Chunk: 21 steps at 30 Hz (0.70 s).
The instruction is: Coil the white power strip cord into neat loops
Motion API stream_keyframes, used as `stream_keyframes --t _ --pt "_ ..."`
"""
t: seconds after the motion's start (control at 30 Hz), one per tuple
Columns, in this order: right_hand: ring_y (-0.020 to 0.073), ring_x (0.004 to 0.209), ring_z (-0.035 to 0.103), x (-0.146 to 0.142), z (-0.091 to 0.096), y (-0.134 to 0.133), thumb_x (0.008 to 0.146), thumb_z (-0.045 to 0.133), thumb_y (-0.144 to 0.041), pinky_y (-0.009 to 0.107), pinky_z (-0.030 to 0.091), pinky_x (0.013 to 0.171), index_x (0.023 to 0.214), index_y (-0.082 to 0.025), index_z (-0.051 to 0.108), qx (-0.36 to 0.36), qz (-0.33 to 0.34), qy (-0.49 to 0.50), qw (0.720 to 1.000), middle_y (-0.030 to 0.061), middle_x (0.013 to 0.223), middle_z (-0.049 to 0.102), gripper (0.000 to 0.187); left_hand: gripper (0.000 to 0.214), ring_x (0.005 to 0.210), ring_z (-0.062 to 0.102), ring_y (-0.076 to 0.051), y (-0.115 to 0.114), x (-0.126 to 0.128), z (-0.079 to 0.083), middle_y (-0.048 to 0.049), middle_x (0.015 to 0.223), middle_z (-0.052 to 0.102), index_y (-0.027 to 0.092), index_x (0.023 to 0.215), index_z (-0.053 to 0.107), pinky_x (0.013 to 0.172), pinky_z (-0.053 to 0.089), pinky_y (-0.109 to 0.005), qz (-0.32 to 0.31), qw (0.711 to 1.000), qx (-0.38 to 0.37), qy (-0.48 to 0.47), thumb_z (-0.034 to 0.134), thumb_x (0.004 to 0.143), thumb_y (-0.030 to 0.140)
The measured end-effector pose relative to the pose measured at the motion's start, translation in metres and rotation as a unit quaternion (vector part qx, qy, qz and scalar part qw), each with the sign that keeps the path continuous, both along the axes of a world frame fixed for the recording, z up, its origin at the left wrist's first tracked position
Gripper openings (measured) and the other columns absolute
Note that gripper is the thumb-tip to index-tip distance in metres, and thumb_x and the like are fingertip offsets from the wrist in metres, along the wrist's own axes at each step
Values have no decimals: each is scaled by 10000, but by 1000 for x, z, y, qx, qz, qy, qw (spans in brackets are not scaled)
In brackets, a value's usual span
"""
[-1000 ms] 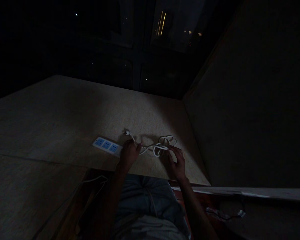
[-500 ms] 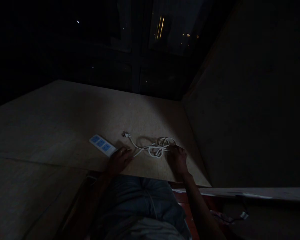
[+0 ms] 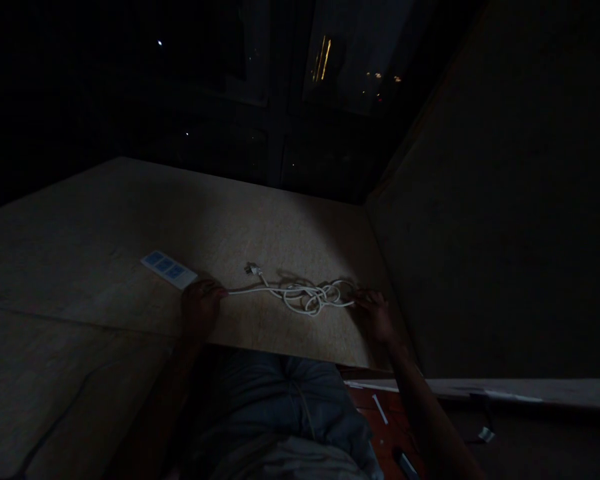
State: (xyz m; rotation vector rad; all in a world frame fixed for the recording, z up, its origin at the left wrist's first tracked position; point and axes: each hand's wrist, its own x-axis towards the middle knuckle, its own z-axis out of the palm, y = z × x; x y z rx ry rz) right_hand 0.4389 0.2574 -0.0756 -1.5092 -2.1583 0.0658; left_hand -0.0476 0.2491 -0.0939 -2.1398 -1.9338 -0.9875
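Note:
A white power strip (image 3: 169, 269) with blue socket panels lies slanted on the pale tabletop (image 3: 260, 227). Its near end meets my left hand (image 3: 201, 308), whose fingers are closed on the white cord where it leaves the strip. From there the power cord (image 3: 307, 300) runs right into a loose tangle of loops. At the right side of the tangle, my right hand (image 3: 375, 312) pinches the cord's loops. The plug (image 3: 253, 269), prongs pointing left, rests on the table between my hands, behind the cord.
A dark wall (image 3: 495, 220) borders the table on the right. Dark window panes (image 3: 350, 60) with small lights stand behind it. My lap (image 3: 280, 407) is at the front edge. A thin dark cable (image 3: 75, 400) lies at the lower left.
My left hand has moved left, and the power strip has shifted left with it. My right hand has moved slightly right. The cord between them is drawn straighter and the tangle has spread.

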Motion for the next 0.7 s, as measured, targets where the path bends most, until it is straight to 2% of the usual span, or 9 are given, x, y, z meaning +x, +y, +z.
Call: stream_keyframes --t 0.17,0.3,0.4,0.43,0.53,0.63,0.7 --pt "270 1073 584 -6 -1 -7 931 569 -410 469 458 905 1041 -272 769 -30 79 62 995 88 1107 702 267 296 1099 548 -291 8 -6 -3 -120 992 684 181 799 704 1037 409 -485 29 999 12 -28 446 903 282" --pt "259 1103 599 -10 5 -16 945 541 -377 459 493 936 1165 -249 722 -58 113 113 985 96 1168 688 313 259 1146 536 -310 7 6 2 -134 1025 668 176 842 671 1071 379 -536 27 999 -8 -19 419 872 226" --pt "258 1136 601 -14 11 -19 942 520 -337 461 500 953 1242 -241 677 -35 88 144 985 106 1220 664 352 292 1273 481 -314 1 33 13 -158 1224 613 155 1032 670 1093 390 -516 29 998 24 -49 440 858 201" --pt "258 1148 598 -16 12 -19 939 519 -330 467 495 967 1250 -237 669 -28 77 156 984 107 1231 659 358 316 1295 472 -306 -2 45 17 -159 1276 590 152 1103 657 1101 398 -493 10 998 29 -60 461 865 217" --pt "261 1176 594 -26 7 -13 920 528 -333 482 490 991 1259 -214 647 -26 38 216 975 116 1282 631 379 426 1349 446 -262 -7 86 30 -111 1373 554 189 1311 563 1135 387 -454 -102 991 5 -86 484 897 254" --pt "271 1200 592 -36 -5 -1 906 517 -378 494 499 985 1298 -186 614 -42 -8 305 951 144 1346 592 447 495 1333 474 -256 -6 124 35 -122 1389 550 182 1388 493 1110 417 -436 -166 979 -12 -122 524 912 311" --pt "286 1230 580 -39 -11 7 896 513 -413 512 488 1000 1310 -171 607 -56 -28 358 932 161 1371 575 489 561 1276 526 -290 -5 140 35 -153 1359 570 167 1392 488 1070 447 -460 -153 978 -41 -136 586 889 395"
